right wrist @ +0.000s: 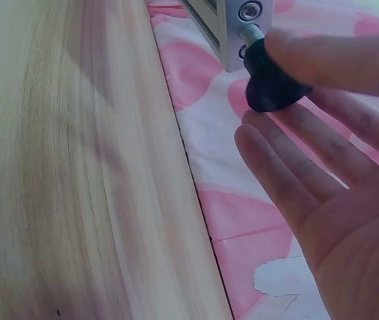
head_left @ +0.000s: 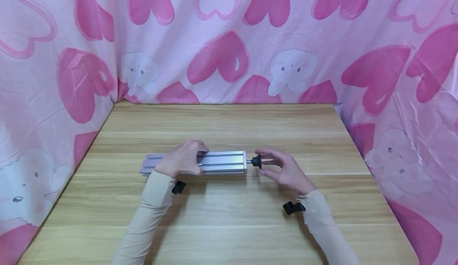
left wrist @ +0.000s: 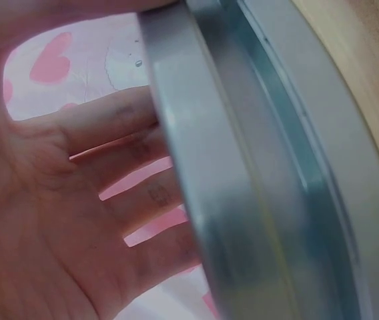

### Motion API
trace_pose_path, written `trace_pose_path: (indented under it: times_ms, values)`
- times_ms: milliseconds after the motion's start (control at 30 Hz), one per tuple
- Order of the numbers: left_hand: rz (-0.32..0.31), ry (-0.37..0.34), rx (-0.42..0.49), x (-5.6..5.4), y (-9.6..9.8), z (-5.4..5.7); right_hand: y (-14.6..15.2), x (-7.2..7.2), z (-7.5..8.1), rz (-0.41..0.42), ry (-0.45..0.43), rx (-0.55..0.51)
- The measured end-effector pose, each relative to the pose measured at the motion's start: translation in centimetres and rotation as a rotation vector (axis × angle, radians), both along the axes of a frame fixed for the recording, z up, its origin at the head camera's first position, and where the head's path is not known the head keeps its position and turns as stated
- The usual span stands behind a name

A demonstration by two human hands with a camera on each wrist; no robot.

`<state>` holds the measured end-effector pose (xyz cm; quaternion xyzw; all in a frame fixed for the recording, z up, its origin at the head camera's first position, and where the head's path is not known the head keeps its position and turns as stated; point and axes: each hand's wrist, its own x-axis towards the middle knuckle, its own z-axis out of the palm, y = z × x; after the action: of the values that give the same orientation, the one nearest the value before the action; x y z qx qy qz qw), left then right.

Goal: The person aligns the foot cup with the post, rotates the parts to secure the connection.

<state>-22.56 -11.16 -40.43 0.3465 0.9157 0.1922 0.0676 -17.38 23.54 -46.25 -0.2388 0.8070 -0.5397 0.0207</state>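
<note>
A silver aluminium extrusion profile (head_left: 222, 161) with long grooves lies crosswise before me, held over the wooden table. My left hand (head_left: 182, 158) grips it near the middle, thumb on the near side and fingers over the far side. From the end plate (head_left: 245, 162) at its right end, a threaded stud carries a black levelling foot (right wrist: 273, 79). Around that foot curl the thumb and fingers of my right hand (head_left: 286, 171), the thumb overlapping its edge in the right wrist view. A bolt head (right wrist: 250, 11) shows on the end plate beside the stud.
The wood-grain table (head_left: 229, 233) spreads under both hands. Pink heart-patterned cloth (head_left: 222, 58) hangs behind it and along both sides. Black camera mounts sit at the left wrist (head_left: 178, 187) and the right wrist (head_left: 293, 207).
</note>
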Motion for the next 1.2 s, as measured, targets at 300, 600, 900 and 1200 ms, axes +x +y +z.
trace_pose_path:
  times_ms: [300, 600, 900, 1200]
  values:
    - [-0.011, -0.007, 0.001, -0.03, 0.14, 0.18, -0.29, 0.04, 0.21, -0.076, -0.056, 0.052]
    - [-0.018, 0.017, -0.013, 0.14, 0.38, -0.04, -0.39, -0.24, 0.21, -0.077, -0.179, 0.099]
    - [-0.031, 0.027, 0.002, 0.09, 0.42, -0.24, -0.30, -0.42, 0.04, -0.100, -0.191, 0.137]
    - [-0.031, 0.027, -0.004, 0.13, 0.28, -0.33, 0.07, 0.02, -0.08, -0.006, -0.092, 0.002]
